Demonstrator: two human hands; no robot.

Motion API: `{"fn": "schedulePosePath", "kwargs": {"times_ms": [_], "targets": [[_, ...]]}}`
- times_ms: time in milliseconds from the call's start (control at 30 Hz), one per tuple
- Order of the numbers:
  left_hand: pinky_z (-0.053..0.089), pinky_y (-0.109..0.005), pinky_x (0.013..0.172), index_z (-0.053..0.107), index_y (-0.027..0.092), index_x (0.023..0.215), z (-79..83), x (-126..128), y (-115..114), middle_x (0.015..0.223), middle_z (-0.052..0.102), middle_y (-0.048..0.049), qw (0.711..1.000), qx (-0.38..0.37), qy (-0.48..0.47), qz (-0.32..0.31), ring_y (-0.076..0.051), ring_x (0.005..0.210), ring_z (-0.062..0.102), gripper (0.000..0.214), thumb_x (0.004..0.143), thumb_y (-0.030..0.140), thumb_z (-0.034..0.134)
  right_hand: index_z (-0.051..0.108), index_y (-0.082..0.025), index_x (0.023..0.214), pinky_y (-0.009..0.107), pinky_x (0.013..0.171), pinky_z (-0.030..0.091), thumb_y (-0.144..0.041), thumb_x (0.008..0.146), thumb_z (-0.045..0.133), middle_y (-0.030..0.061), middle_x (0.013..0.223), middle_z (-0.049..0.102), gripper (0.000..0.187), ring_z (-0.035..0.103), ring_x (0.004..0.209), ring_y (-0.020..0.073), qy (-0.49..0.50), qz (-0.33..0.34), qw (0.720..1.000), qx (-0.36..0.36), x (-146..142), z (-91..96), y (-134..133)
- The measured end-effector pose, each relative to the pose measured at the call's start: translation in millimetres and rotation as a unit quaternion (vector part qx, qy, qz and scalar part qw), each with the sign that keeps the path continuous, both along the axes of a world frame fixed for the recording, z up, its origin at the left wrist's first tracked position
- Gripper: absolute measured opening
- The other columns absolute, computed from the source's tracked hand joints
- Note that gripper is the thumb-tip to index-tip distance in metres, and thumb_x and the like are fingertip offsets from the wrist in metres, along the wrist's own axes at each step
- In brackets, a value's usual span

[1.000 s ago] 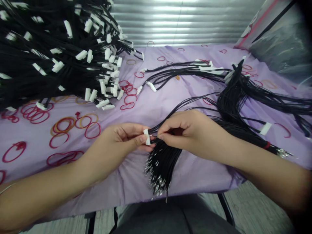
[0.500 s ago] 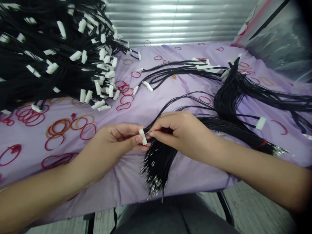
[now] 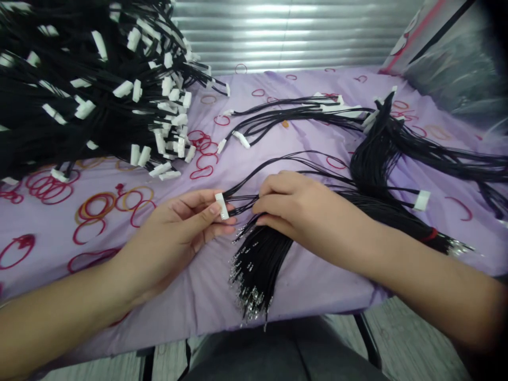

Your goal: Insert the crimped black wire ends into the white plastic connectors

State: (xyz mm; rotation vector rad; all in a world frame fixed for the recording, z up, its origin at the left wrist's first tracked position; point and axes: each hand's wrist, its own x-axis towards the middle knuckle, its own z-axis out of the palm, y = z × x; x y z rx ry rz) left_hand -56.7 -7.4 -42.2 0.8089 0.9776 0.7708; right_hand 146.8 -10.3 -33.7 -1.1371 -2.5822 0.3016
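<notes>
A small white connector housing (image 3: 221,206) is pinched between the thumb and fingers of my left hand (image 3: 194,217). Several black wires (image 3: 248,180) run out of its right side and arch back across the table. Just right of it, my right hand (image 3: 291,203) has its fingers closed on black wires; how many it grips is hidden behind the fingers. Under and in front of the right hand lies a thick bundle of black wires (image 3: 265,248), its bare silvery metal terminals (image 3: 252,301) pointing toward me.
A big heap of black cables with white connectors (image 3: 162,137) fills the left back. Red and yellow rubber bands (image 3: 95,209) are scattered over the purple cloth (image 3: 166,307). More black wire bundles (image 3: 373,153) lie at right, near a loose white connector (image 3: 422,200) and clear plastic bag (image 3: 456,79).
My left hand has moved slightly left and up with the connector. My right hand has shifted back to the right, so a wider stretch of wires shows between the hands.
</notes>
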Motion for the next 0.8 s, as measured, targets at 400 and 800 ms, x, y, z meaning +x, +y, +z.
{"fn": "schedulePosePath", "kwargs": {"times_ms": [400, 800], "targets": [[0.057, -0.010, 0.067, 0.068, 0.018, 0.085, 3.8, 4, -1, 0.080, 0.069, 0.0037, 1.000, -0.003, -0.011, -0.010, -0.005, 0.071, 0.064, 0.009, 0.078, 0.012, 0.065, 0.055, -0.015, 0.079, 0.020, 0.054, 0.033, -0.017, 0.087, 0.050, -0.0038, 0.066, 0.055, 0.010, 0.046, 0.057, 0.0069, 0.121, -0.099, 0.981, -0.118, -7, 14.1, -10], [0.053, -0.011, 0.074, 0.066, 0.018, 0.104, 0.6, -2, 0, 0.095, 0.072, -0.0019, 0.994, 0.014, 0.067, -0.083, -0.005, 0.075, 0.064, 0.025, 0.080, 0.025, 0.066, 0.063, -0.012, 0.074, 0.019, 0.055, 0.031, -0.015, 0.082, 0.055, -0.0025, 0.064, 0.058, 0.012, 0.046, 0.057, 0.0046, 0.143, -0.125, 0.973, -0.132, -15, 8.1, -9]]}}
